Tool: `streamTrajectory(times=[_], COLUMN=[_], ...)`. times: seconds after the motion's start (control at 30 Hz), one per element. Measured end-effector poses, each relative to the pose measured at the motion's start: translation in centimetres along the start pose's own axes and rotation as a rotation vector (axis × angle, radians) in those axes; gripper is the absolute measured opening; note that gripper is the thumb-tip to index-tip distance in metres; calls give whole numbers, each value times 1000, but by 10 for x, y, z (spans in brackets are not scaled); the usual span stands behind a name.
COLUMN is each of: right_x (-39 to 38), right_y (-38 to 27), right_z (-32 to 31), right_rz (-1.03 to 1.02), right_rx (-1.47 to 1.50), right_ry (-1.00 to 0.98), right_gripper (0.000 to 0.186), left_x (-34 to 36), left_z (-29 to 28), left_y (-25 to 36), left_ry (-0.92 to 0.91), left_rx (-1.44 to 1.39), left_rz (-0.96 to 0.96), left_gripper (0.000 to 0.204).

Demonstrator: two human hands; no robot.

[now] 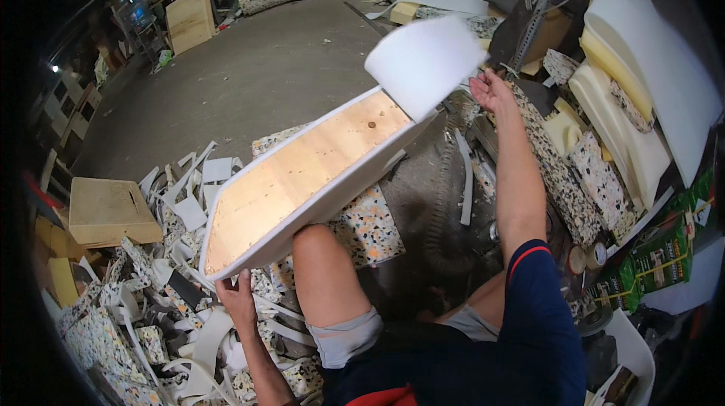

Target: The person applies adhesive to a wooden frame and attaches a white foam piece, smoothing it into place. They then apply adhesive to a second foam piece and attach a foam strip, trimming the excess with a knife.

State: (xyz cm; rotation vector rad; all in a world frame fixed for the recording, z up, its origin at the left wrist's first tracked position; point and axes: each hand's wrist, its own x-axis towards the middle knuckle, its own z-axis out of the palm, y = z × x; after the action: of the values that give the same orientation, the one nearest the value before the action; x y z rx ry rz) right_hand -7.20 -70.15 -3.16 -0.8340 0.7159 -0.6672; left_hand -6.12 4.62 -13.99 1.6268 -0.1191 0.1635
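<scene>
A long wooden panel [302, 172] with white foam padding round its edges lies tilted across my raised knee. My left hand [238, 302] grips its lower left corner, thumb at the edge. At the panel's far end, a white foam sheet [423, 62] with a rounded edge stands up from the wood, blurred along its right side. My right hand [495, 94] is beside that sheet's right edge, fingers curled together. Whatever they may hold is too small to make out.
White and speckled foam scraps [181, 315] pile up on the left, by a wooden box [113, 212]. A speckled foam board [370, 228] lies under the panel. Curved foam pieces [619, 134] lean at the right near a metal post [538, 17]. A ribbed hose [438, 202] runs along the floor.
</scene>
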Motion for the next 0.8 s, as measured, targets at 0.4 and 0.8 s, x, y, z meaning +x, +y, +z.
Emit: streamTrajectory(times=[0.4, 0.8], right_x=[-221, -128], right_y=[33, 79], right_z=[86, 20], right_rz=[-741, -88], right_rx=[-564, -74], right_ry=[-302, -152], right_gripper=[33, 56], left_x=[-13, -29], left_z=[3, -2], left_y=[-19, -30], left_ry=[117, 26], left_rx=[85, 94], left_rz=[62, 143], left_gripper=[43, 39])
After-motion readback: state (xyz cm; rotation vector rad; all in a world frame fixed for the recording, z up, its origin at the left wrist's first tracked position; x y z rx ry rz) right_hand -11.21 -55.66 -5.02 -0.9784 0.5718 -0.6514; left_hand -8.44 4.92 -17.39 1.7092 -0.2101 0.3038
